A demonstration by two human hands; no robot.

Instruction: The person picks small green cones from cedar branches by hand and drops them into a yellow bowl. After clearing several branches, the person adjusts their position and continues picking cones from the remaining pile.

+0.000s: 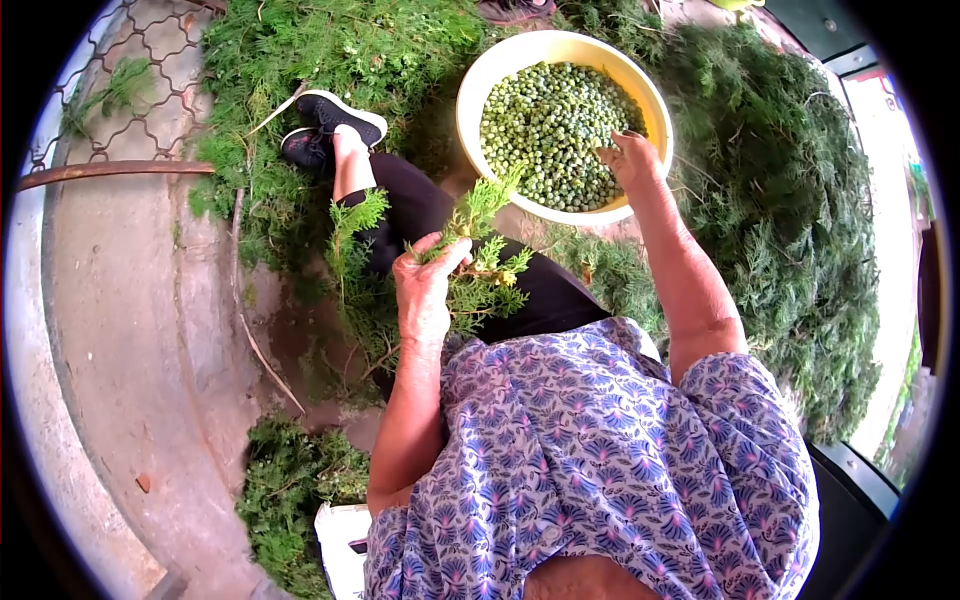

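Observation:
My left hand (425, 290) is closed round a green conifer sprig (485, 265), held above my dark-trousered legs. The sprig spreads out on both sides of the fist. A round, pale yellow basin (470, 90) stands beyond my knees, holding a heap of small green cones (550, 125). Over the basin's right side is my right hand (632, 160), its fingers bent down at the edge of the heap. Whether anything is between those fingertips is too small to tell.
Cut conifer branches (770, 200) lie in a large pile on the right, with more greenery (250, 60) at the upper left. A small heap (290, 490) lies lower left, beside a white object (340, 545). A curved rusty bar (120, 170) crosses the concrete.

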